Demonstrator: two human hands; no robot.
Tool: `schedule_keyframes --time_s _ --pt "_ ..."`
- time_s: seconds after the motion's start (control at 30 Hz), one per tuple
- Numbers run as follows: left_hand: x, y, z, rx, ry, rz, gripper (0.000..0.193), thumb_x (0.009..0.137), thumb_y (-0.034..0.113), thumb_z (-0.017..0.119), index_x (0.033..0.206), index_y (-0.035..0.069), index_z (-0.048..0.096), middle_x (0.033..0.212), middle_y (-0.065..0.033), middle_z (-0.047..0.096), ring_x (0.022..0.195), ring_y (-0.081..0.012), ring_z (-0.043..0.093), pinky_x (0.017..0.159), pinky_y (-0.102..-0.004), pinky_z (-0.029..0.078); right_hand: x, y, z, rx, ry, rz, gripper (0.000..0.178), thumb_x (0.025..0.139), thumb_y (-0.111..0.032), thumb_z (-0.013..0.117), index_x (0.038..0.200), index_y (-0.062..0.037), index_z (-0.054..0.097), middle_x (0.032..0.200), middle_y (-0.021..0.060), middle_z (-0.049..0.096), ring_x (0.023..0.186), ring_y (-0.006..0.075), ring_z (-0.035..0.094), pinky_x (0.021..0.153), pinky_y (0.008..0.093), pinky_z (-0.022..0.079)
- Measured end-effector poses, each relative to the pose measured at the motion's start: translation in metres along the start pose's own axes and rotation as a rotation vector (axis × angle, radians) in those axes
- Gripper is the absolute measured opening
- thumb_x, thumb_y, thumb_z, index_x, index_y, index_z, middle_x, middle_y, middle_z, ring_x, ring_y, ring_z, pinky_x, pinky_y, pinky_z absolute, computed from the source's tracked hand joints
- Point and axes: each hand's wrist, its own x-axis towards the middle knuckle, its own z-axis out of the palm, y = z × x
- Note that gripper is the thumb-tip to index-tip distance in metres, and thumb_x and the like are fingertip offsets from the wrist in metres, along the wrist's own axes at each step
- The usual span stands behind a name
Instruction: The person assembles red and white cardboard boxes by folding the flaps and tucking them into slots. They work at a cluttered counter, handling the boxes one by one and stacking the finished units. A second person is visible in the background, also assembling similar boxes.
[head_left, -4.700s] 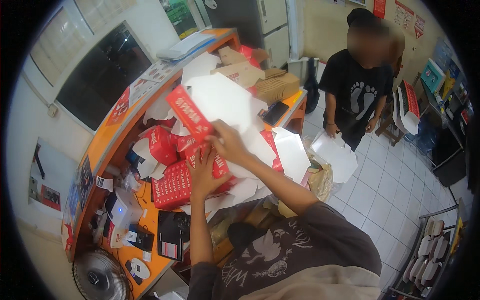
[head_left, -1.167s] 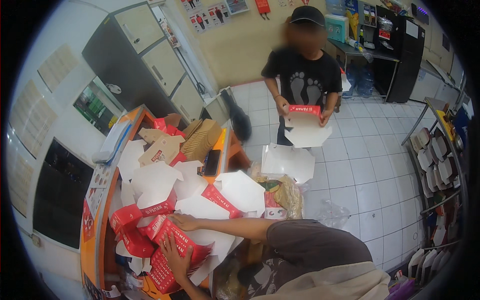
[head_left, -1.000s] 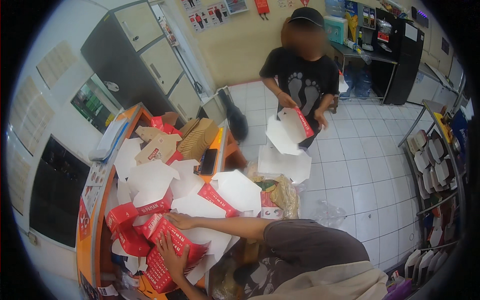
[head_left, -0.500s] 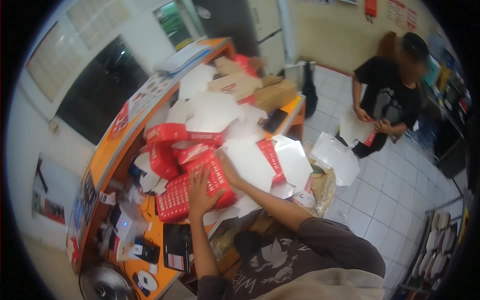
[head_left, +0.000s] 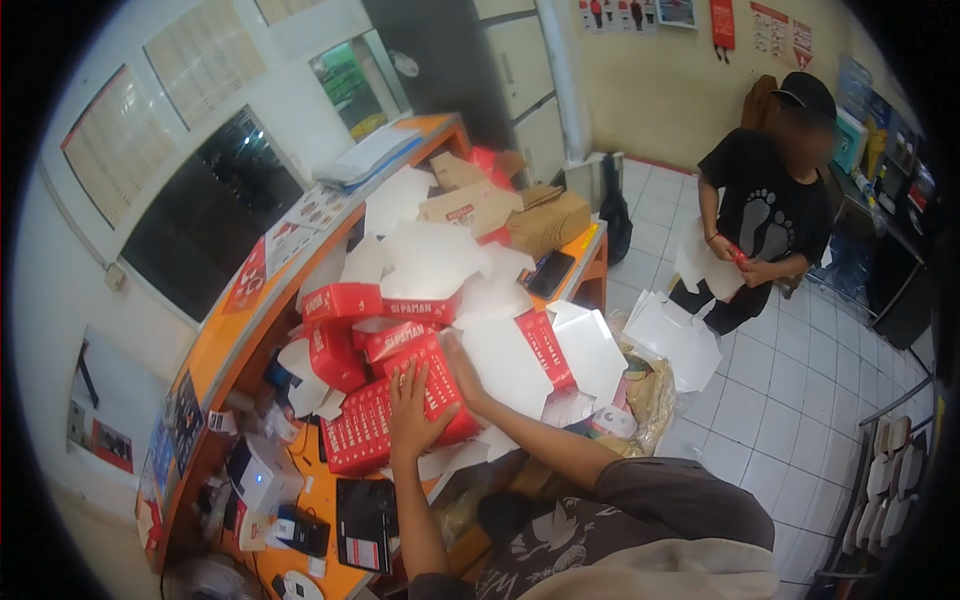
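A block of red cardboard boxes [head_left: 362, 432] with white lettering, pressed close together, rests on the orange counter in front of me. My left hand [head_left: 415, 418] lies on its near face with the fingers spread. Against the right side of the same block rests my right hand [head_left: 466, 375], its fingers stretched out and partly hidden behind the top edge. Neither hand is closed around a box. More folded red boxes [head_left: 338, 345] are piled just beyond. White unfolded box sheets [head_left: 505, 362] spread to the right of my hands.
On the orange counter [head_left: 285, 565] are a black tablet [head_left: 364, 520], a white printer [head_left: 262, 475] and a card terminal [head_left: 302, 530]. A phone [head_left: 549, 274] lies by brown cartons [head_left: 550, 220]. At the right, a co-worker [head_left: 770, 210] holds a box sheet; a rack [head_left: 885, 480] stands nearby.
The view has tilted slightly, so the counter sits lower in the picture. My hands stay against the red boxes. The co-worker's hands have shifted a little on the box sheet.
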Motion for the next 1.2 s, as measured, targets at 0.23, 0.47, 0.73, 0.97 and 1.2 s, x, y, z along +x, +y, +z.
schedule_keyframes --time_s 0.23,0.47,0.73,0.97,1.2 --pt "-0.003 -0.014 0.011 0.030 0.021 0.031 0.089 0.074 0.053 0.070 0.143 0.007 0.037 0.150 -0.0177 0.031 0.139 -0.0426 0.021 0.113 -0.0521 0.021 -0.005 -0.026 -0.002 -0.434 -0.069 -0.139 0.053 0.103 -0.035 0.028 0.146 -0.0047 0.032 0.150 0.0195 0.031 0.141 0.0318 0.023 0.117 0.0394 0.016" --pt "-0.001 0.001 0.004 -0.065 -0.001 -0.016 0.089 0.074 0.050 0.070 0.143 0.005 0.036 0.150 -0.0166 0.031 0.140 -0.0415 0.019 0.114 -0.0518 0.018 -0.013 -0.023 -0.001 -0.347 0.104 -0.198 0.054 0.101 -0.035 0.039 0.141 0.0015 0.036 0.144 0.0202 0.040 0.134 0.0313 0.037 0.113 0.0367 0.026" --pt "-0.005 -0.010 0.003 -0.084 0.013 -0.024 0.089 0.075 0.048 0.070 0.145 0.007 0.034 0.152 -0.0156 0.028 0.142 -0.0402 0.017 0.114 -0.0508 0.018 0.053 -0.078 -0.019 -0.837 0.433 -0.407 0.035 0.079 -0.003 0.054 0.114 -0.0031 0.054 0.112 0.0211 0.050 0.098 0.0420 0.054 0.082 0.0466 0.047" --pt "0.006 0.025 -0.020 0.078 -0.054 -0.069 0.087 0.079 0.052 0.061 0.149 0.011 0.028 0.155 -0.0135 0.023 0.144 -0.0360 0.014 0.114 -0.0568 0.010 0.141 -0.073 -0.097 -1.191 -0.438 -0.322 0.039 0.069 -0.010 0.071 0.107 -0.0132 0.060 0.117 0.0145 0.054 0.098 0.0339 0.060 0.079 0.0439 0.050" --pt "0.015 0.033 -0.003 0.236 -0.108 -0.073 0.086 0.080 0.053 0.058 0.150 0.015 0.026 0.157 -0.0073 0.022 0.145 -0.0321 0.014 0.112 -0.0630 0.003 0.156 -0.089 -0.095 -0.820 -0.440 -0.436 0.016 0.078 -0.009 0.067 0.085 -0.0036 0.054 0.086 0.0146 0.058 0.081 0.0303 0.058 0.073 0.0409 0.045"
